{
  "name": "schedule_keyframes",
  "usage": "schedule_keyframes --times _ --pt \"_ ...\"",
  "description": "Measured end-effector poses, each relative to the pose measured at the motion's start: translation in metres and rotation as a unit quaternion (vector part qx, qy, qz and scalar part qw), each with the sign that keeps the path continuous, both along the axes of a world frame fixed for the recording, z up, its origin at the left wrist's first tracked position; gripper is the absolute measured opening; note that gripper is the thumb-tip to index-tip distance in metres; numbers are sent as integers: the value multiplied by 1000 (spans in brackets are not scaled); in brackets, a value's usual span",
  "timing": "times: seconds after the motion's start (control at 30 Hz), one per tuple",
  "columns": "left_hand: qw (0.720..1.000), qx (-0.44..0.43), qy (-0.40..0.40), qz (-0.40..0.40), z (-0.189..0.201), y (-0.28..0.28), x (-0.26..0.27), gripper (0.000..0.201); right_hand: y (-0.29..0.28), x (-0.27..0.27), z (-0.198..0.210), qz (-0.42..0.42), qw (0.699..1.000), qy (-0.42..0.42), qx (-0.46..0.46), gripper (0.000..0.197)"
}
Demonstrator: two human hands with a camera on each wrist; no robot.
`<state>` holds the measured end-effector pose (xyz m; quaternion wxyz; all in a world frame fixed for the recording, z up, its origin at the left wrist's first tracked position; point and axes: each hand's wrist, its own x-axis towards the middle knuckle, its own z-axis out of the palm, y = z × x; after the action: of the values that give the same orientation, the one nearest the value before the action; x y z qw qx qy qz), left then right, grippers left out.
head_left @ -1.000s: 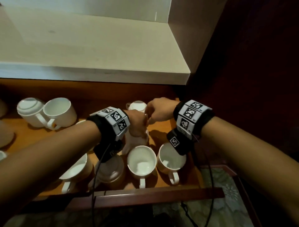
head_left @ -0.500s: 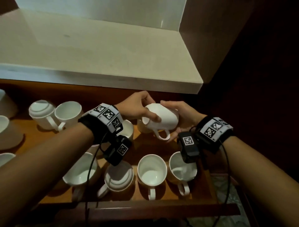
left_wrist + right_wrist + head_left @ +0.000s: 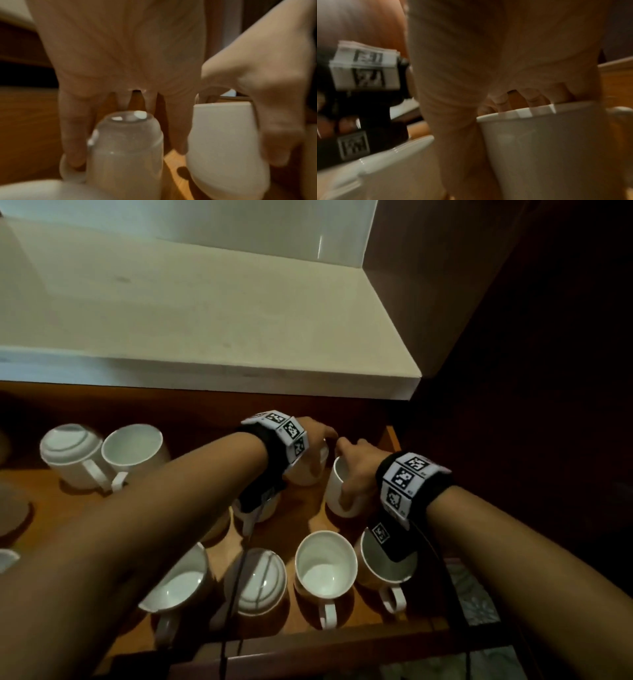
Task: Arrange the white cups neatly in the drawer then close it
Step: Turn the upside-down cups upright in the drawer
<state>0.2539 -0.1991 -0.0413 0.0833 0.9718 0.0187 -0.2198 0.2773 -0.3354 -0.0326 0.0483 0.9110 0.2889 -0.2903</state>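
Fingers [image 3: 534, 98] of right hand [image 3: 356, 470] grasp upright cup [image 3: 337, 494] near drawer's right wall [image 3: 390, 440].

- Open wooden drawer [image 3: 301, 508], orange-brown floor, dark front rail.
- White cups stand on it: front row of four, one [image 3: 257, 583] upside down.
- Back-left pair [image 3: 102, 455] touching, one inverted.
- Pale countertop [image 3: 205, 313] overhangs behind.
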Motion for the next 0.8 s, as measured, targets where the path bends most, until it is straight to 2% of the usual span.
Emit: schedule_keyframes --times 0.07,0.13,0.37,0.43,0.53,0.6,0.67,0.8 --pt "1000 26 10 -1 -8 2 7 69 4 -2 -4 -8 1000 -1 -15 97" --pt "1000 15 16 9 -11 4 9 63 8 -3 -9 -11 1000 -12 -21 95" --pt "993 -82 -49 72 0 19 -12 77 9 -2 -21 -20 998 -43 -31 96" --pt "988 -102 -84 77 6 24 -26 78 9 0 -22 -38 999 -36 -3 108" --pt "974 -154 -131 100 14 34 -45 78 12 3 -14 -89 990 34 105 126" --pt "955 -213 -161 127 19 39 -58 76 14 6 -6 -99 975 66 186 127" --pt "924 -289 -188 166 21 44 -69 73 16 7 -2 -82 960 90 251 122" --pt "850 -415 -237 222 23 51 -83 66 17 6 1 -79 907 173 376 95"
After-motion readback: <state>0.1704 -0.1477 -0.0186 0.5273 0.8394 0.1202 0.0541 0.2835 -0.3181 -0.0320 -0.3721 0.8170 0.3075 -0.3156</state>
